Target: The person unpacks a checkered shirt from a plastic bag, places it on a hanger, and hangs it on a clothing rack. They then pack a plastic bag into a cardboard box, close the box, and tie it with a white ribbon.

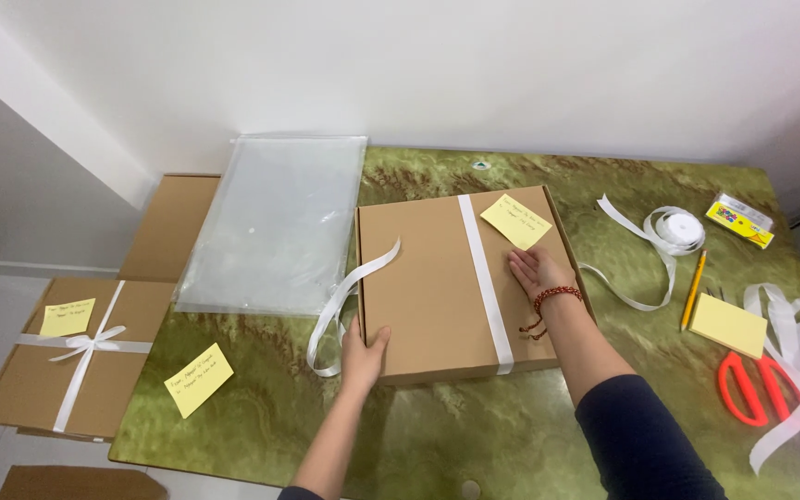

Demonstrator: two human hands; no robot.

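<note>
Here, working left to right: a finished box (71, 356) tied with a white bow sits lower, off the surface's edge. A loose yellow note (198, 379) and a clear plastic sleeve (275, 222) lie on the green marbled surface (437, 435).

My left hand (363, 356) grips the front-left corner of the flat cardboard box (423, 287), thumb on the lid. The box lies mid-surface. I judge it light and stiff, though its broad lid may flex; hold it at the edges and corners.

The white ribbon (486, 278) over the lid looks slick and hangs loose at the left.

My right hand (537, 273) rests flat and open on the lid, just below a stuck note (516, 220).

Further right lie a ribbon spool (677, 230), pencil (693, 289), notepad (728, 324) and orange scissors (756, 387).
</note>
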